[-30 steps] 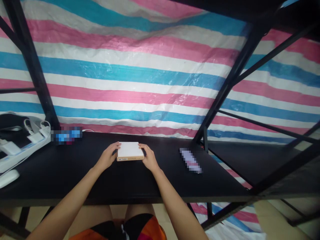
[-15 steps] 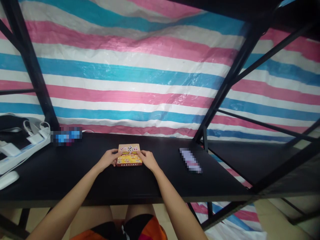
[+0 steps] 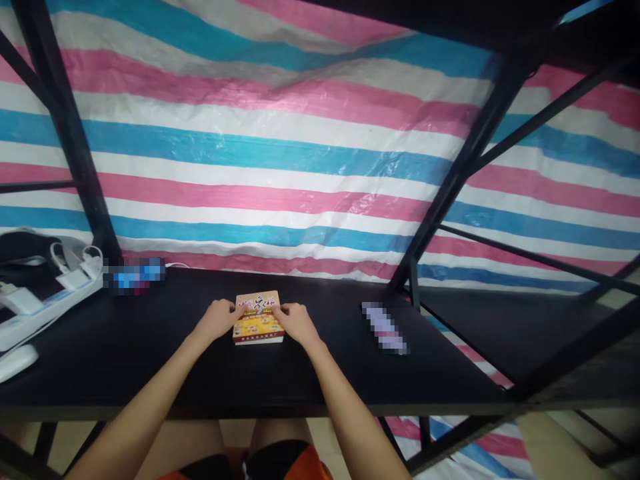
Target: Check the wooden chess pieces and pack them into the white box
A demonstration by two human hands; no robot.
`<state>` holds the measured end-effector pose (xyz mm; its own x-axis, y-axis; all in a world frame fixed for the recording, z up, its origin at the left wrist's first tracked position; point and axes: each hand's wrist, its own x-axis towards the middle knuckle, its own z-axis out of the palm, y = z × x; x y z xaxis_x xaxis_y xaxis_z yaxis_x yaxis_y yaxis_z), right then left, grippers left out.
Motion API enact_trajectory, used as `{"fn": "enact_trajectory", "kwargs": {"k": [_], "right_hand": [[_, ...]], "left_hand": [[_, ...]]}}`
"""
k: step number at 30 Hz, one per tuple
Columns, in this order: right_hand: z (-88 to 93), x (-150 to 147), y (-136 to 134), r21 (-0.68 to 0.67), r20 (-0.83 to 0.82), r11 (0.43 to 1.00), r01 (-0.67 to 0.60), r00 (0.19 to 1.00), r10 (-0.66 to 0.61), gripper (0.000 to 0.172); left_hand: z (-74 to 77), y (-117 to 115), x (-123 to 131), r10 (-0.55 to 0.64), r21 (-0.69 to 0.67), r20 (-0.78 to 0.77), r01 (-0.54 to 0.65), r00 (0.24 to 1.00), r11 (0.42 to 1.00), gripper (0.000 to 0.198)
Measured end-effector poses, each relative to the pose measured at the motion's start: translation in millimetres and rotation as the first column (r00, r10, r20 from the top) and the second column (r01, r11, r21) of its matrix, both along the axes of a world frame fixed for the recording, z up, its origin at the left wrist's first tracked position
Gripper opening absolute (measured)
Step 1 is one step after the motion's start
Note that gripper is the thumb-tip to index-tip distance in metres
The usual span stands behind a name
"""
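A small Chinese chess box (image 3: 259,325) with a yellow, brown and red printed lid rests on the black desk in front of me. My left hand (image 3: 219,319) grips the left side of its lid, thumb on top. On the opposite side, my right hand (image 3: 299,322) holds the lid in the same way. Below the lid's front edge shows a white strip (image 3: 259,341) of the box's lower part. The contents are hidden, and so are most of my fingertips.
A blurred-out phone-like object (image 3: 384,328) lies to the right on the desk (image 3: 330,380). At left are a white power strip (image 3: 55,307) with plugs, a white mouse (image 3: 17,362) and a blurred blue item (image 3: 136,275). Black metal posts and a striped sheet (image 3: 270,147) stand behind.
A white strip has appeared under the lid's front edge, so the lid sits slightly higher on the box. Both hands keep their hold at the sides. The view has shifted slightly.
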<state>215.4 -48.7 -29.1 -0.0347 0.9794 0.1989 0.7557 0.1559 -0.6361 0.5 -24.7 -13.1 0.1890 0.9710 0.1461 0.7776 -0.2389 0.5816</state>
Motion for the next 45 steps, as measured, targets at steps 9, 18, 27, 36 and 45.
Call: {"fn": "enact_trajectory", "kwargs": {"k": [9, 18, 27, 36, 45], "right_hand": [[59.4, 12, 39, 0.21, -0.135, 0.976, -0.063, 0.987, 0.092, 0.036], [6.5, 7, 78, 0.103, -0.163, 0.994, -0.022, 0.986, 0.038, 0.052], [-31.4, 9, 80, 0.096, -0.06, 0.992, -0.087, 0.994, 0.093, 0.032], [-42.2, 13, 55, 0.136, -0.029, 0.981, -0.14, 0.989, 0.145, 0.03], [-45.0, 17, 44, 0.191, -0.078, 0.975, -0.113, 0.989, 0.13, 0.032]], "left_hand": [[65.4, 32, 8, 0.015, 0.176, 0.133, -0.038, 0.991, 0.984, 0.056], [5.7, 68, 10, 0.031, 0.101, 0.174, -0.049, 0.984, 0.994, 0.052], [-36.3, 75, -6, -0.023, 0.064, 0.141, 0.014, 0.99, 0.998, 0.041], [-41.0, 46, -11, -0.126, 0.107, 0.129, 0.113, 0.984, 0.988, 0.039], [-41.0, 42, -17, -0.071, 0.112, 0.116, 0.058, 0.991, 0.992, 0.04]]}}
